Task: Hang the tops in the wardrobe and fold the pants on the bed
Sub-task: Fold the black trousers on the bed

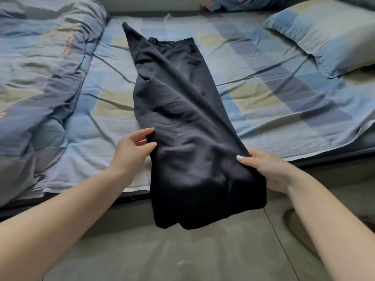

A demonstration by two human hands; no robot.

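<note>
A pair of black pants [182, 110] lies lengthwise on the bed [274, 94], waistband at the far end. The leg ends hang over the bed's near edge toward the floor. My left hand [134, 149] pinches the left edge of the pants between thumb and fingers. On the right edge, my right hand [263, 169] grips the fabric, thumb on top and fingers underneath. The cloth between my hands is raised and wrinkled.
A rumpled blue checked duvet [40, 78] fills the bed's left side. A matching pillow [324, 33] lies at the right. More clothes [233, 4] are heaped at the far edge. Grey floor [182, 260] runs along the near side of the bed.
</note>
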